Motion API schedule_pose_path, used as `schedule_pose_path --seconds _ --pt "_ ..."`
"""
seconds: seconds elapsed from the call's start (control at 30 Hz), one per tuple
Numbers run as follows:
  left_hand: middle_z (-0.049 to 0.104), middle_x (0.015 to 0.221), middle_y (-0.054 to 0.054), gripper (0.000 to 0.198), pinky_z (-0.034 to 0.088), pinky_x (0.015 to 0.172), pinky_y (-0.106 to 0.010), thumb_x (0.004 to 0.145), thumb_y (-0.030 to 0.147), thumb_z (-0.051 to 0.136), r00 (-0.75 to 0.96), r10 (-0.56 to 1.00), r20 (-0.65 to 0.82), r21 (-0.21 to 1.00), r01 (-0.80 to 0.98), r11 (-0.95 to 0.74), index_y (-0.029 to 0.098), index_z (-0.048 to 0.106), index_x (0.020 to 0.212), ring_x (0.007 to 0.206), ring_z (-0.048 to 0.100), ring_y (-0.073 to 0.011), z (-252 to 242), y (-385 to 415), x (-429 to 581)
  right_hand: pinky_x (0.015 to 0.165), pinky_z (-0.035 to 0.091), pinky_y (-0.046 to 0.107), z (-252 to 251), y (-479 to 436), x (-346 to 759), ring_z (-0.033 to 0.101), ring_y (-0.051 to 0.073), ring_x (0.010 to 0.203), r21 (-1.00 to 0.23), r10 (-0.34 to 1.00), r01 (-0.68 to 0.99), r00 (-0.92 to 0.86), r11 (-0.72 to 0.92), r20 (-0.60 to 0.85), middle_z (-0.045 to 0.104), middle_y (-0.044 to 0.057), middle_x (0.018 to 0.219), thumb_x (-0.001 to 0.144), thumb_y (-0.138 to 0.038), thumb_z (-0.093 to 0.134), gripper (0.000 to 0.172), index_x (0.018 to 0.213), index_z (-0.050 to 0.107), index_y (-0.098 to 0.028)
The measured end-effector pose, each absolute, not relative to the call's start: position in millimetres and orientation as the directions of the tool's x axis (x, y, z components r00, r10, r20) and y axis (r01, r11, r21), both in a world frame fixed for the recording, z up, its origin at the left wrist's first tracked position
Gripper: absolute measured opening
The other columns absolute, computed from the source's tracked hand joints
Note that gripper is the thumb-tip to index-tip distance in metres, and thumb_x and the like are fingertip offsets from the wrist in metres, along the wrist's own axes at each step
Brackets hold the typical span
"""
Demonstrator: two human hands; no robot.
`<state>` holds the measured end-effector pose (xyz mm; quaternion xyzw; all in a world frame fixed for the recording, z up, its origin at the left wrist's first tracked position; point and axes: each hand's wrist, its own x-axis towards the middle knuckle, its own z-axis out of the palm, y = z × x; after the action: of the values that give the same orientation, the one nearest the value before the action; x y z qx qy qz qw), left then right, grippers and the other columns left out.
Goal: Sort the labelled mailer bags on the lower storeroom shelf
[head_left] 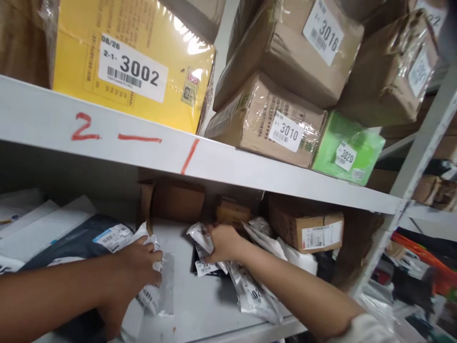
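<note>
A white plastic mailer bag (pixel 152 281) is gripped by the left hand (pixel 137 264) on the lower shelf (pixel 200 300), the fingers being curled shut over its crumpled upper end. Its long axis is run from the hand down toward the shelf's front edge, with the labelled end pointed at the viewer. A second small white mailer (pixel 202 238) is pinched in the right hand (pixel 223 243), the fingers being closed around it; its free end is pointed up and to the left, and its long axis is tilted steeply. Just below that hand a barcode label (pixel 205 267) is seen on a dark parcel, and a clear-wrapped packet (pixel 252 293) is laid under the right forearm, its length slanted toward the front edge.

Between the two hands a bare strip of shelf is left open. To the left the room is bounded by a dark grey mailer (pixel 82 240) and flat white envelopes (pixel 39 224); to the rear by an open brown carton (pixel 174 197); to the right by a taped cardboard box (pixel 309 228). Overhead the space is closed by the upper shelf edge (pixel 228 166), marked in red, on which a yellow box numbered 3002 (pixel 132 62) and a cardboard box numbered 3010 (pixel 267 119) are stacked.
</note>
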<state>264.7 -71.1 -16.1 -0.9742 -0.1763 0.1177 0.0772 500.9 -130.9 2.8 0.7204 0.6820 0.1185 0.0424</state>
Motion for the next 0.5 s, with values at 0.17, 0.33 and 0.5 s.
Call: schedule_pose_path --seconds 0.17,0.33,0.5 --pt "0.047 0.138 -0.021 0.085 0.014 0.111 -0.061 0.044 0.031 0.08 0.804 0.478 -0.354 -0.329 0.371 -0.868 0.02 0.059 0.126 0.128 0.04 -0.0422 14 -112 270 0.091 0.049 0.039 -15 -131 478 0.053 0.036 0.121 0.289 0.948 0.95 0.192 -0.116 -0.253 0.045 0.029 0.136 0.054 -0.043 0.081 0.13 0.15 -0.002 -0.011" --pt "0.045 0.14 -0.02 0.079 0.017 0.113 -0.056 0.051 0.021 0.078 0.807 0.462 -0.368 -0.336 0.348 -0.875 0.018 0.057 0.128 0.134 0.033 -0.0393 21 -123 263 0.079 0.053 0.043 -30 -140 481 0.063 0.04 0.102 0.336 0.986 0.931 0.164 -0.145 -0.029 0.058 0.029 0.119 0.053 -0.025 0.08 0.112 0.146 0.021 -0.006" --pt "0.052 0.13 -0.023 0.072 0.029 0.107 -0.057 0.054 0.029 0.079 0.855 0.435 -0.284 -0.361 0.325 -0.874 0.011 0.061 0.121 0.127 0.039 -0.0405 11 -114 264 0.081 0.05 0.043 -25 -150 478 0.065 0.037 0.097 0.242 0.968 0.949 0.154 -0.2 0.198 0.068 0.022 0.101 0.072 -0.019 0.06 0.044 0.115 0.058 -0.008"
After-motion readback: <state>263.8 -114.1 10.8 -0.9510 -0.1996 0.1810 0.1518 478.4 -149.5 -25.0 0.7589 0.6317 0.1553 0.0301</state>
